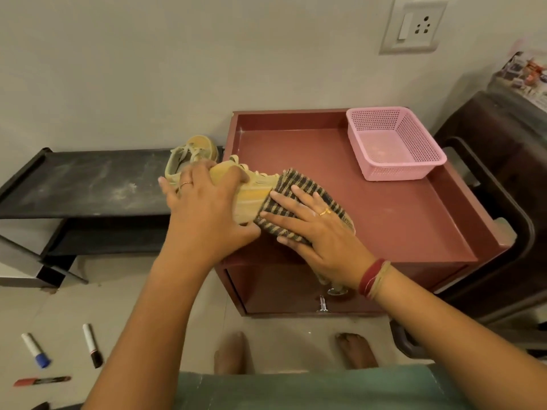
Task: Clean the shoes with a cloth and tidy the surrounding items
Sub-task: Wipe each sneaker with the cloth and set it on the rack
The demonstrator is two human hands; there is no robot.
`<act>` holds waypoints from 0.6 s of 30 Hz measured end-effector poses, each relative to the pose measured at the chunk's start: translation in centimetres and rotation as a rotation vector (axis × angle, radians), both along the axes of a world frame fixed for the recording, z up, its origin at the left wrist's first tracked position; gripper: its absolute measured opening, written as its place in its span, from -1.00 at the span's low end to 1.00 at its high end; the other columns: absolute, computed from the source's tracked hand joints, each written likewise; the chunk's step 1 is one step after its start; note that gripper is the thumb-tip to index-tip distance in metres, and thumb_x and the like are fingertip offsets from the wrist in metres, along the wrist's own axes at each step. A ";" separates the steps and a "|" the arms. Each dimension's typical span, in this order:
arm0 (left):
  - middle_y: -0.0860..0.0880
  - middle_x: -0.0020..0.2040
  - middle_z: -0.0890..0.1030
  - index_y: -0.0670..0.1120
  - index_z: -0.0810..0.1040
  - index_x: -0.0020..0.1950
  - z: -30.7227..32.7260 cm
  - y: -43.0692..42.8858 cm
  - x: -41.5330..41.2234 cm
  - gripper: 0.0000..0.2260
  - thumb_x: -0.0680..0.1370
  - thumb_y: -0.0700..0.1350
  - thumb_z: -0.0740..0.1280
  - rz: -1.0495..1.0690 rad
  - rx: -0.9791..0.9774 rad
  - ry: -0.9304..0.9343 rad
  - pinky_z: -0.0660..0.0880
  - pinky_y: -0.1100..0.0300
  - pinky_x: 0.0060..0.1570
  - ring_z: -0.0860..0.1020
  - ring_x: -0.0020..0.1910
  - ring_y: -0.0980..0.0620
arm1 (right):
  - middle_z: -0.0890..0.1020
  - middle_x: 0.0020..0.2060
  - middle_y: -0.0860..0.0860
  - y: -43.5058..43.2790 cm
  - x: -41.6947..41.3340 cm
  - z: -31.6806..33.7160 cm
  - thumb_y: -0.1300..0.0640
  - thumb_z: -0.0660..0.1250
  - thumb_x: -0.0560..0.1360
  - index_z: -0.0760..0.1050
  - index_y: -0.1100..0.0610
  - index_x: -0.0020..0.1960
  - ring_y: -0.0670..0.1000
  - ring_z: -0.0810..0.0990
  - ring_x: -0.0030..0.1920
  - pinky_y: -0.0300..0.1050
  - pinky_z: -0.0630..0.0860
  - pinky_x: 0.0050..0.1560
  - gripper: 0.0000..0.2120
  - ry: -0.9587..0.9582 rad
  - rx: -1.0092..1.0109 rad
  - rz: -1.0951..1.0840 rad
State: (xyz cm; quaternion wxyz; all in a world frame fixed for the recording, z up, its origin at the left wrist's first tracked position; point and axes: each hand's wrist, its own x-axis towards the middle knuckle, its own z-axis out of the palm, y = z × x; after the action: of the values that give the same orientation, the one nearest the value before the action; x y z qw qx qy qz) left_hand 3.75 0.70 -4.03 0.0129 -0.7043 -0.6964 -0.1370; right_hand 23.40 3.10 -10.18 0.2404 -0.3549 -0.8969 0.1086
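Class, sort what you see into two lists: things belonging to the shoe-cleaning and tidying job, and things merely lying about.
In the job: yellow shoe, gripped by the left hand; striped cloth under the right hand; second shoe on the black rack; probably the floor markers, for tidying.
Lying about: pink basket, wall socket, dark chair.

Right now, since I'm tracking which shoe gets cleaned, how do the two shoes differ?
The near shoe is held over the maroon cabinet; the far shoe sits on the black rack. The left hand grips the near shoe and the right hand presses the striped cloth on it; no hand holds the far shoe. Both are tan, laced.
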 end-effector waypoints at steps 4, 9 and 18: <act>-0.21 0.37 0.34 0.06 0.35 0.24 -0.7 0.6 1.2 -0.28 0.23 0.42 0.39 0.115 0.029 0.108 -0.13 -0.41 0.36 0.17 0.48 -0.28 | 0.49 0.31 -0.03 1.8 1.2 0.0 -0.02 0.14 0.60 0.42 -0.02 0.32 -0.04 0.40 0.35 -0.04 0.28 0.41 -0.68 0.623 -0.380 -0.245; -0.19 0.24 0.45 0.00 0.37 0.16 -1.0 1.5 1.0 -0.23 0.16 0.48 0.38 0.146 0.061 0.082 0.19 -0.24 0.34 0.36 0.32 -0.25 | 0.57 0.19 0.08 3.4 3.9 0.2 -0.03 0.16 0.59 0.46 0.09 0.28 0.02 0.51 0.21 -0.03 0.42 0.27 -0.66 0.882 -0.382 -0.632; -0.24 0.19 0.46 -0.06 0.39 0.29 -1.4 1.5 0.3 -0.12 0.16 0.47 0.37 0.084 0.131 0.097 0.38 -0.21 0.21 0.41 0.22 -0.29 | 0.28 0.46 -0.03 2.7 0.9 -1.6 -0.11 0.14 0.58 0.33 -0.23 0.29 -0.06 0.16 0.47 0.08 0.09 0.49 -0.72 0.643 -0.483 -0.353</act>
State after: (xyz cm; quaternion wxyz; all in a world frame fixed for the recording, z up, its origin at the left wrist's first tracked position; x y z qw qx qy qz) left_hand 4.00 2.23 -5.38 0.0984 -0.6781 -0.7133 -0.1474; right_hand 24.34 5.83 -11.81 0.4323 -0.4970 -0.6508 0.3776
